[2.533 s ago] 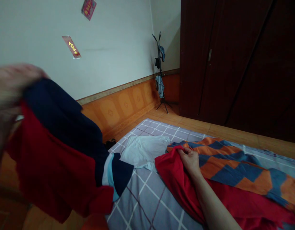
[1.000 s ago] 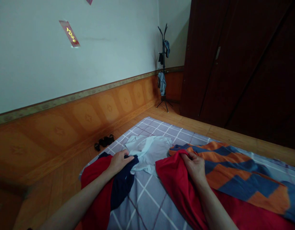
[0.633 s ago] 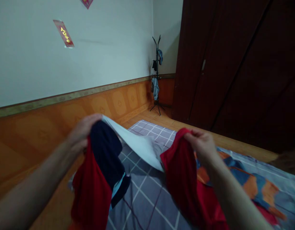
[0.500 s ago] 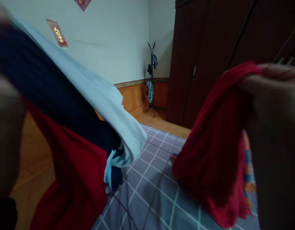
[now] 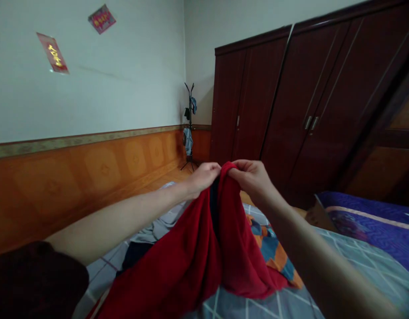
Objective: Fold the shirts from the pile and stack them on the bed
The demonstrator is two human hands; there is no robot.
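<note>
A red garment [image 5: 191, 248] with navy parts hangs in folds over the bed. Its upper edge is gathered between my two hands, which nearly meet in the middle of the view. My left hand [image 5: 206, 175] pinches the cloth beside the navy part. Just to its right, my right hand [image 5: 251, 173] grips a red fold with thumb and fingers. Light grey cloth [image 5: 162, 226] lies behind the garment at left; I cannot tell whether it belongs to it. An orange and blue patterned cloth [image 5: 272, 248] rests on the bed to the right, partly covered by the red fabric.
A checked sheet [image 5: 350, 252] covers the bed. Purple bedding [image 5: 373, 221] lies at right. A black coat stand [image 5: 190, 119] with a cap and clothes stands in the corner, beside a dark red wardrobe [image 5: 274, 102]. Wood panelling [image 5: 91, 164] runs along the left wall.
My hands were wide apart, holding cloth at both sides; they have come together at the centre. The garment's spread red parts now hang close together. The view has swung right.
</note>
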